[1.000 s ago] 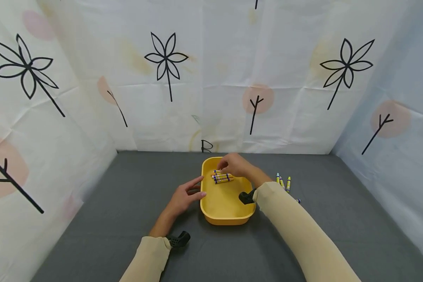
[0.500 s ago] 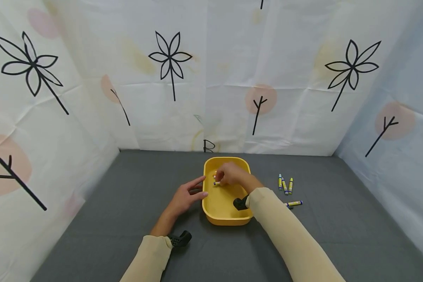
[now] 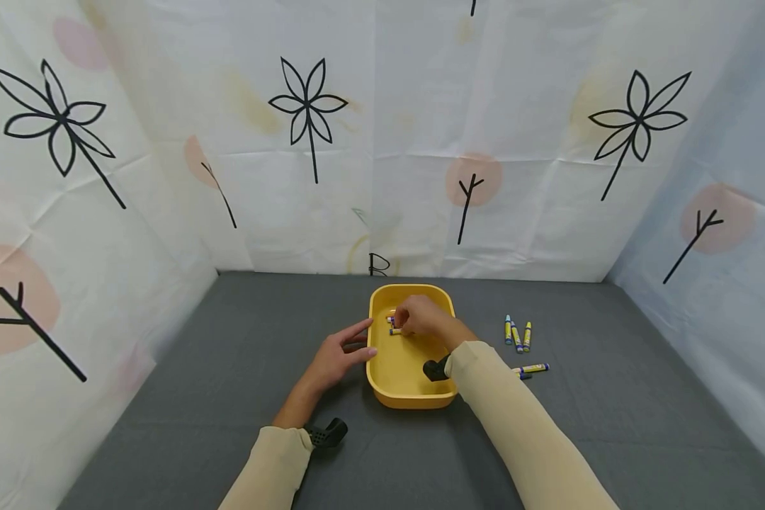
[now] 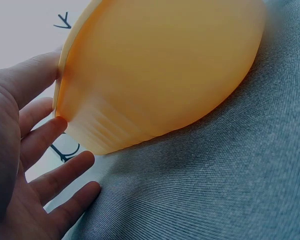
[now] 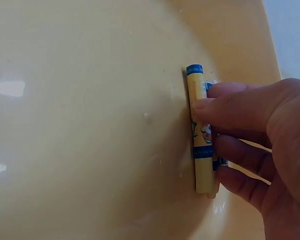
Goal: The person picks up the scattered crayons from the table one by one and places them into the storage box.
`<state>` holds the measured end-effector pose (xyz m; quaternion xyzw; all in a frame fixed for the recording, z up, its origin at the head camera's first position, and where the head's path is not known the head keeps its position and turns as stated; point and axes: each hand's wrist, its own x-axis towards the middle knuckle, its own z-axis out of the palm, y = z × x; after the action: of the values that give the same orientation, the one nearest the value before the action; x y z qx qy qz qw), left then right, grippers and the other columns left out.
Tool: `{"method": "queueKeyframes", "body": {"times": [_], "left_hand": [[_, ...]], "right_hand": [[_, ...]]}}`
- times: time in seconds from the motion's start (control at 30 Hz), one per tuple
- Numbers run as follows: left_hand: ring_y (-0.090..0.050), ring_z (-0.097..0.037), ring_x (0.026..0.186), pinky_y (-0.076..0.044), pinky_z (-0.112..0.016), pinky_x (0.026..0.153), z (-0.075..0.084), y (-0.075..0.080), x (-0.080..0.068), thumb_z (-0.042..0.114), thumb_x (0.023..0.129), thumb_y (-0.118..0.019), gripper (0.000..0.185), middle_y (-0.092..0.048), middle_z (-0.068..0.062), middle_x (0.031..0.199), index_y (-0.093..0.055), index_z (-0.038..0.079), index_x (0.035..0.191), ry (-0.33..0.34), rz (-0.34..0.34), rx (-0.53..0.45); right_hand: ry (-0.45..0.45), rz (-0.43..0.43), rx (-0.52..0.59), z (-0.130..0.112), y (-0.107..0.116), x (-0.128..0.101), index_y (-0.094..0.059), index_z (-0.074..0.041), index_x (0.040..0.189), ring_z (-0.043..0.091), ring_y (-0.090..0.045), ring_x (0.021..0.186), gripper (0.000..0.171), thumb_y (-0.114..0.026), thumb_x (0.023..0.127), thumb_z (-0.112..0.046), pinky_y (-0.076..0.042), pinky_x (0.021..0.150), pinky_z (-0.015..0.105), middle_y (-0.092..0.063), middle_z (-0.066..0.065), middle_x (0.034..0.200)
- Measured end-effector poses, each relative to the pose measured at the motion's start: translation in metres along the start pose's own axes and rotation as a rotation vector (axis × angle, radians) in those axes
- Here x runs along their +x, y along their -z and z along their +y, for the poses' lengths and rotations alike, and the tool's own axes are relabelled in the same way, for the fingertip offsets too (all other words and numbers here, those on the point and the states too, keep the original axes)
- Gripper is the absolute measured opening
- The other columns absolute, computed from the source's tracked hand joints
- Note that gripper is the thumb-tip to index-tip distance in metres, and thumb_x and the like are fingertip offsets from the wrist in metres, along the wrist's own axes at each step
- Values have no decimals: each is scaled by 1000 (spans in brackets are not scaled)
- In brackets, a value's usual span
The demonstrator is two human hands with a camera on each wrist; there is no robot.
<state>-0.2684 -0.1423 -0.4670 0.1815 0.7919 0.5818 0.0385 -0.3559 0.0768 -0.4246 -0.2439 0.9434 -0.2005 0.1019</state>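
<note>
A yellow plastic tray (image 3: pixel 411 379) stands on the grey cloth in front of me. Inside it, my right hand (image 3: pixel 423 316) reaches down over a few crayons near the far left. In the right wrist view, the thumb and fingers pinch a pale crayon (image 5: pixel 196 85) with a yellow wrapper and blue bands. Another crayon lies close behind it, mostly hidden by the first one and the fingers. My left hand (image 3: pixel 334 358) rests against the tray's left side, its relaxed fingers (image 4: pixel 42 142) spread and some tips touching the rim.
To the right of the tray, three crayons (image 3: pixel 516 337) lie side by side on the cloth. Nearer me lies another crayon (image 3: pixel 535 368), with a dark-ended one beside it, partly behind the right sleeve. A white printed fabric wall (image 3: pixel 408 127) encloses the back and sides.
My right hand has moved slightly toward me and now covers most of the crayons in the tray. The left hand stays at the rim.
</note>
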Motion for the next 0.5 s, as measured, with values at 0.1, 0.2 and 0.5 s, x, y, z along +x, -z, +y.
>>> {"method": "queueKeyframes", "body": {"times": [0.1,0.2,0.5], "left_hand": [[-53,-34,123,-45,-49,99,5,0,-2,24,90,-71,62,-48,-15,143,-47,11,146,3,2,-7],[-53,-35,123,-45,-50,99,6,-1,-2,22,90,-71,61,-48,-15,143,-47,12,146,9,8,-9],[-55,-29,121,-45,-49,99,1,-1,1,25,90,-72,61,-50,-10,142,-49,15,145,16,26,6]], "right_hand": [[9,41,5,-1,3,-1,-73,-10,86,15,-53,74,7,-74,85,-3,-48,69,26,-63,-2,81],[2,75,37,-2,11,-4,-72,-8,91,17,-55,78,6,-71,87,-3,-50,74,30,-64,0,85],[9,164,127,2,42,-19,-70,-1,102,21,-59,87,12,-68,90,-5,-51,80,36,-66,4,93]]}}
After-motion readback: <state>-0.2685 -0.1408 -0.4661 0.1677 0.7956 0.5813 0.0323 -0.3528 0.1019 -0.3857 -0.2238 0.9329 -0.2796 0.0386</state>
